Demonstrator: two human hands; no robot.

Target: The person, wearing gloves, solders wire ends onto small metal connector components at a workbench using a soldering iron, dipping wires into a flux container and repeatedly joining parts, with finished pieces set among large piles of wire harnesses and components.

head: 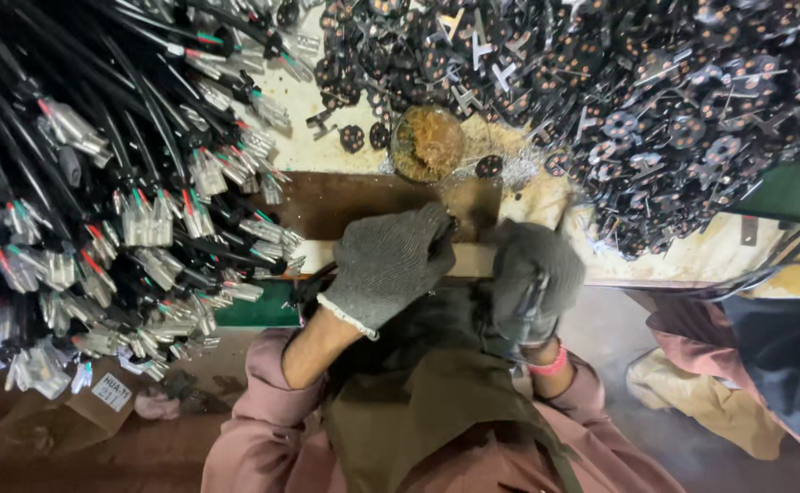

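black cable (313, 278) runs in from the left and ends under the left hand (389, 265), whose grey knit-gloved fingers (432, 239) are curled tight around its end at the front edge of the tabletop (345, 205). just beside it the right hand (532, 278), in a darker grey glove, is closed into a fist over a small part that cannot be made out. behind both hands sits a small round tin of brown paste (427, 141) on the worn, stained tabletop. a heap of black cables with silver crimped terminals (144, 219) crowds the left side, and a pile of small black round parts with metal prongs (656, 100) spreads across the far right. grey floor (683, 429) shows below.
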